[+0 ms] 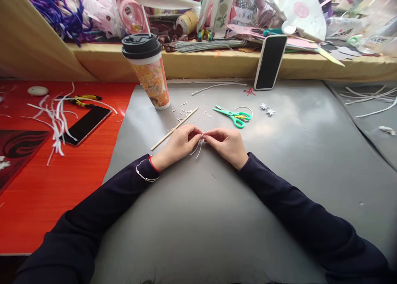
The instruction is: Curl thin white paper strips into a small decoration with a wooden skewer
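Note:
Thumb and fingers of my left hand (180, 145) pinch a small white cord piece (200, 148) from the left. Opposite it, my right hand (228, 144) pinches the same piece, so the fingertips of both hands nearly meet. Two thin cord ends dangle below; the middle of the piece is mostly hidden by fingers. Close to my left hand lies a pointed wooden stick (175, 128), slanting across the grey mat. Green-handled scissors (234, 115) rest beyond my right hand, their blades slightly apart. Little white cord scraps (187, 112) are scattered between stick and scissors.
A lidded paper cup (150, 77) with a straw stands at the back left. A phone (271, 63) leans upright against the ledge. White knotted flowers (269, 110) and a red knot (249, 91) lie at right. On the red table are another phone (88, 125), white cords (58, 122) and pliers (83, 100).

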`<state>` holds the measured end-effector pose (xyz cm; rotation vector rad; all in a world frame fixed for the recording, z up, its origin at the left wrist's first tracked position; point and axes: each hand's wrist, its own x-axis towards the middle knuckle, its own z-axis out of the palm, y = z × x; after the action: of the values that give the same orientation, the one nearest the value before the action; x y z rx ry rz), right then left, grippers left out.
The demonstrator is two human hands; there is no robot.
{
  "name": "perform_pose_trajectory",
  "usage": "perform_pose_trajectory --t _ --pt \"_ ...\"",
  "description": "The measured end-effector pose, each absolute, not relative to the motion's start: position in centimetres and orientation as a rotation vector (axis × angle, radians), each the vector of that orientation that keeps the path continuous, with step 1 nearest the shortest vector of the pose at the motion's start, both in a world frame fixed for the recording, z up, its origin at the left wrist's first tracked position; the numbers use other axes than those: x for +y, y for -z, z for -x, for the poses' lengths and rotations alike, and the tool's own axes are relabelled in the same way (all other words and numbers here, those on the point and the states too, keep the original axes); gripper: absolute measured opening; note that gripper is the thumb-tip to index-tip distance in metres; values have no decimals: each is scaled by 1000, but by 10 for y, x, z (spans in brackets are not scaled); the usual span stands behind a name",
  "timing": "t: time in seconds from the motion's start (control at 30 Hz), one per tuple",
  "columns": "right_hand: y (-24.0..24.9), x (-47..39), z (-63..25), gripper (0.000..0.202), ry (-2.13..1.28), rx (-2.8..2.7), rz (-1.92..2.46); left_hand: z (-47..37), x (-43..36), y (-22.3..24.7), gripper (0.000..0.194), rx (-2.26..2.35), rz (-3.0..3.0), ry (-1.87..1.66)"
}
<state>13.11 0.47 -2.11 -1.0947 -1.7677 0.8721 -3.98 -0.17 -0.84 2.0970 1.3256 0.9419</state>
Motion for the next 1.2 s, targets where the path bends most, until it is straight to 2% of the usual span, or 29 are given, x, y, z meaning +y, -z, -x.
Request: perform_pose_trajectory --t 0.2,0.57,0.8,1.03,1.2 --pt "23 7 -132 14 -839 -1817 1110 41 -2 9 16 1266 -2040 -914" --pt "17 9 -133 17 -1093 -1796 1065 41 -3 3 17 1211 -2058 -805" --pt "15 8 -132 18 -1140 -1831 1053 41 -3 2 16 1196 -2044 -745" --pt "15 7 -137 11 -860 -2125 917 44 -2 1 21 1161 -1997 -666" --pt "15 10 -144 16 -414 -2371 741 48 -2 2 23 1091 -1970 -615"
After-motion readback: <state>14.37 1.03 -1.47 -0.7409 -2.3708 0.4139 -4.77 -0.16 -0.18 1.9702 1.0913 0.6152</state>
